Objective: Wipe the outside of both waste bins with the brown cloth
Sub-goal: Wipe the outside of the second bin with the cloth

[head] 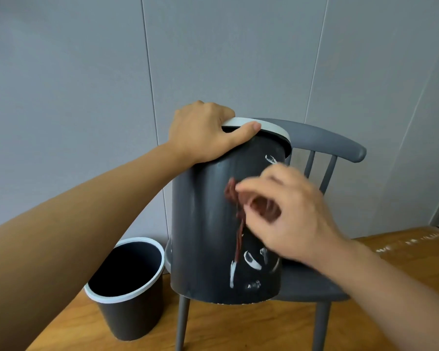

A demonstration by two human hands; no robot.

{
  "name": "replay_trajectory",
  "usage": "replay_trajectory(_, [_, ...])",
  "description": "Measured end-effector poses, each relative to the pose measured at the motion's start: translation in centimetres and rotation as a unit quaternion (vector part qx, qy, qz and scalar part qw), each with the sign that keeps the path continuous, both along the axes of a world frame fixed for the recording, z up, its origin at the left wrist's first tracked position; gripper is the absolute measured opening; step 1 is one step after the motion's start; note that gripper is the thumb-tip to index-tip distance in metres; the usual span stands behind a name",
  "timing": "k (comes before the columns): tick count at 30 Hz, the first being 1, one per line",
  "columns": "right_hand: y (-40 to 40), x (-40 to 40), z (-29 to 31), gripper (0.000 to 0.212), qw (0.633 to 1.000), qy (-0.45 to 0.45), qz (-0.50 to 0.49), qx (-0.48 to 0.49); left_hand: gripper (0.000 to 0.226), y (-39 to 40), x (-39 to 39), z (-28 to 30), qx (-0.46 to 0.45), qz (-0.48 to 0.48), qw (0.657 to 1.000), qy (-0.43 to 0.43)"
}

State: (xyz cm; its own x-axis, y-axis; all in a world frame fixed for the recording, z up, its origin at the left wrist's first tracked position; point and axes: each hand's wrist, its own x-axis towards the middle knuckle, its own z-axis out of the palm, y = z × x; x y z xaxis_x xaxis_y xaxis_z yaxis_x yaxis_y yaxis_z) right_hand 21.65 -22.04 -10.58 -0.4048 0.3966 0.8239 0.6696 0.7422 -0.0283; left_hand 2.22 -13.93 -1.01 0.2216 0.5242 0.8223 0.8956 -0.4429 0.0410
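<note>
A dark grey waste bin with a white rim stands tilted on a grey chair seat, with white smears on its side. My left hand grips the bin's rim at the top, thumb over the white edge. My right hand, blurred by motion, holds the brown cloth bunched against the bin's side; a strip of the cloth hangs down the wall. A second dark bin with a white rim stands upright on the floor at the lower left, its mouth showing.
The grey chair with a spindle back stands against a grey panelled wall. The floor is orange-brown wood. A door frame edge shows at the far right.
</note>
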Motion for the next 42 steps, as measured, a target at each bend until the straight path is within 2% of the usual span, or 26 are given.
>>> replay_trajectory(2, [1.4,-0.3,1.6,0.031,0.997,0.065,-0.031,-0.003,0.074,0.1,0.2,0.1,-0.001,-0.007,1.0,0.006])
replay_trajectory(3, [1.7,-0.5,1.7,0.029,0.997,0.07,-0.042,-0.006,0.074,0.3,0.2,0.2,-0.004,-0.007,1.0,0.006])
replay_trajectory(5, [1.1,-0.5,0.6,0.024,0.999,0.043,-0.032,-0.007,0.075,0.8,-0.1,0.2,-0.017,-0.002,1.0,-0.001])
replay_trajectory(10, [-3.1,0.6,-4.6,0.021,0.993,-0.091,0.063,-0.048,0.076,1.5,-0.6,0.2,-0.026,-0.004,1.0,-0.006])
replay_trajectory(12, [-3.1,1.0,-4.4,0.021,0.992,-0.1,0.06,-0.053,0.076,1.3,-0.4,0.2,-0.022,-0.01,1.0,0.0])
replay_trajectory(16, [-0.3,0.4,-1.0,0.023,0.997,0.061,0.001,-0.039,0.077,1.1,0.0,0.2,-0.02,-0.006,1.0,0.01])
replay_trajectory(18, [0.4,0.0,-0.8,0.024,0.995,0.091,-0.023,-0.031,0.077,1.2,-0.1,0.3,-0.025,-0.005,1.0,0.011])
replay_trajectory(20, [-0.6,-0.2,-2.3,0.023,0.998,0.054,-0.018,-0.023,0.077,1.5,-0.3,0.4,-0.035,0.002,0.999,0.005])
replay_trajectory(23, [-3.0,0.1,-5.0,0.024,0.997,-0.062,0.028,-0.021,0.076,1.6,-0.5,0.3,-0.039,0.003,0.999,0.001])
replay_trajectory(25, [-3.2,0.6,-4.8,0.024,0.993,-0.116,0.034,-0.011,0.075,1.4,-0.4,0.2,-0.032,-0.002,0.999,0.004])
replay_trajectory(26, [-2.8,0.5,-3.9,0.025,0.994,-0.11,0.024,-0.008,0.075,1.2,-0.3,0.3,-0.028,-0.002,1.0,0.006])
replay_trajectory(29, [-0.9,-0.4,-0.6,0.03,0.999,-0.001,-0.031,-0.019,0.075,1.0,-0.1,0.3,-0.029,0.005,1.0,0.006])
replay_trajectory(31, [0.0,-1.1,0.2,0.034,0.998,0.029,-0.053,-0.018,0.076,1.2,-0.1,0.4,-0.036,0.012,0.999,0.004])
replay_trajectory(34, [-1.2,-1.0,-2.2,0.027,1.0,-0.013,-0.016,-0.02,0.073,1.5,-0.5,0.4,-0.053,0.02,0.998,-0.009])
replay_trajectory(38, [-3.7,0.2,-5.3,0.018,0.992,-0.089,0.054,-0.069,0.072,1.4,-0.9,0.3,-0.057,0.01,0.998,-0.015])
replay_trajectory(40, [-3.2,0.4,-4.1,0.016,0.995,-0.061,0.046,-0.07,0.072,1.1,-0.7,0.3,-0.055,0.012,0.998,-0.014])
replay_trajectory(42, [-1.9,0.0,-2.3,0.02,0.999,0.012,0.004,-0.053,0.073,0.8,-0.5,0.4,-0.051,0.017,0.999,-0.01])
